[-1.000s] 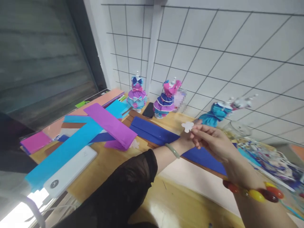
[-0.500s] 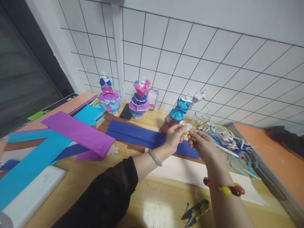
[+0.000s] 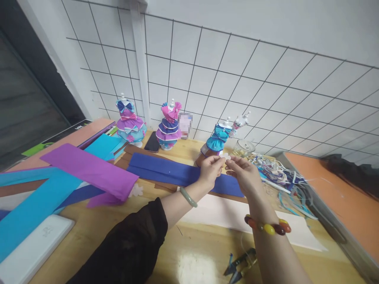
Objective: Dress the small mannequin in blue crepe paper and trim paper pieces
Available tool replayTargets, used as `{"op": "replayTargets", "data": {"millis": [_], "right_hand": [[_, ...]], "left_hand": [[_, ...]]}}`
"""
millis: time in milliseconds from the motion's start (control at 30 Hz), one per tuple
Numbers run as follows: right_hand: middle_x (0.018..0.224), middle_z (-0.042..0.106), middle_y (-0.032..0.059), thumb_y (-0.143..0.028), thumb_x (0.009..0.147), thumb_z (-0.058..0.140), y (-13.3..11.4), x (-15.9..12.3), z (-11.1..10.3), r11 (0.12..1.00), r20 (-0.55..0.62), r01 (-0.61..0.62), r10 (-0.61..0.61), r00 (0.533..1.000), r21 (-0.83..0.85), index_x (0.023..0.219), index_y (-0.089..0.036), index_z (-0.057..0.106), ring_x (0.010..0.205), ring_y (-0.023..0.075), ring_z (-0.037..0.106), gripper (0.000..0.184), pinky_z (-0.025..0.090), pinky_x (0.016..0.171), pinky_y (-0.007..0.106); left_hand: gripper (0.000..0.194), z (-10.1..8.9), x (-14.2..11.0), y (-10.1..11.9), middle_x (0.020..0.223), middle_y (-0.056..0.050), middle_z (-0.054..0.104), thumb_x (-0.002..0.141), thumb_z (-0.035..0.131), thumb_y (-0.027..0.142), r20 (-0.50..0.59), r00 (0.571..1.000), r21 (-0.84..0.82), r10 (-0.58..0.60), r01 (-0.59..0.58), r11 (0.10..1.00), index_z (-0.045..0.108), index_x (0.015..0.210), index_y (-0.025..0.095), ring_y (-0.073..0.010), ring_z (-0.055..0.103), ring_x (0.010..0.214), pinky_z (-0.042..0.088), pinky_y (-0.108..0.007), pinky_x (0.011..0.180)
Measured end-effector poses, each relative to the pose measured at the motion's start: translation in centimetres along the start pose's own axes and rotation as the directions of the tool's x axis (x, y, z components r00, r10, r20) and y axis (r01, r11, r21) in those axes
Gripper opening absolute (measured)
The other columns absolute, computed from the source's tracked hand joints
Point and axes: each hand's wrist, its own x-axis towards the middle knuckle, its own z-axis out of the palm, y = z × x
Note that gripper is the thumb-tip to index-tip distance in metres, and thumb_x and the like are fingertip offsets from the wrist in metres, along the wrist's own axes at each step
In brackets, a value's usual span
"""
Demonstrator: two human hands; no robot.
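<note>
Between the fingertips of both hands is a small white flower-shaped cutout [image 3: 226, 156]. My left hand [image 3: 211, 169], with a pale green bangle above its wrist, pinches the left edge. From the right, my right hand [image 3: 242, 169], below which a beaded bracelet hangs, pinches the other edge. Just behind them stands a mini dress form in a teal dress [image 3: 218, 137]. Under my wrists lie a dark blue strip [image 3: 166, 167] and a pale pink sheet [image 3: 213, 211]. Another white flower cutout [image 3: 136, 191] rests beside a purple strip [image 3: 89, 167].
Two more dressed forms [image 3: 131, 122] [image 3: 168, 128] stand along the tiled wall, a phone [image 3: 152, 142] between them. A heap of scraps [image 3: 275, 169] and a clear jar [image 3: 244, 146] sit to the right. Thread snippers [image 3: 241, 264] lie near the front, a white power bank [image 3: 37, 248] at left.
The view has swung right. My hands, once overlapping with the cutout up in the right fingers, have come side by side, and the left fingers now grip the cutout too.
</note>
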Motion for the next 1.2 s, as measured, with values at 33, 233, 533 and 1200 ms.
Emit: {"op": "replayTargets", "data": {"millis": [33,233,533,1200], "right_hand": [[0.076,0.063,0.0018,-0.039,0.060,0.078,0.0,0.1,-0.2,1.000,-0.001,0.000,0.000,1.000,0.020,0.090,-0.016,0.066,0.061,0.0110,0.059,0.040,0.051,0.055,0.022],[0.079,0.065,0.0032,-0.041,0.064,0.075,0.0,0.2,-1.1,0.997,-0.007,-0.030,0.031,0.999,0.073,0.096,-0.017,0.066,0.069,0.0139,0.063,0.041,0.053,0.062,0.026],[0.070,0.062,0.0003,-0.041,0.061,0.078,-0.2,0.8,0.3,1.000,0.058,0.016,-0.015,0.998,-0.018,0.078,-0.015,0.067,0.064,0.0106,0.057,0.032,0.048,0.061,0.022],[0.065,0.065,0.0016,-0.044,0.064,0.075,0.4,3.9,2.7,0.977,0.071,0.192,-0.186,0.980,-0.089,0.078,-0.017,0.066,0.061,0.0136,0.060,0.032,0.045,0.053,0.023]], "left_hand": [[0.026,0.0,0.1,0.0,0.048,0.006,0.041,0.063,0.069,0.036,-0.005,1.000,-0.005,0.003,-0.003,1.000,0.054,0.063,0.014,-0.0015,0.031,0.038,0.016,-0.019,0.037],[0.026,-0.1,0.3,0.0,0.049,0.006,0.041,0.065,0.067,0.034,-0.005,1.000,-0.025,0.011,-0.011,1.000,0.050,0.061,0.015,-0.0008,0.030,0.037,0.015,-0.018,0.037],[0.026,-0.2,0.3,-0.1,0.051,0.006,0.044,0.066,0.068,0.036,-0.028,1.000,-0.050,0.013,-0.015,0.999,0.052,0.065,0.015,-0.0009,0.032,0.035,0.016,-0.018,0.035],[0.016,-2.8,3.2,1.5,0.043,0.009,0.040,0.078,0.056,0.023,0.206,0.945,-0.466,-0.252,0.322,0.824,0.050,0.068,0.013,0.0005,0.022,0.026,0.013,-0.017,0.030]]}}
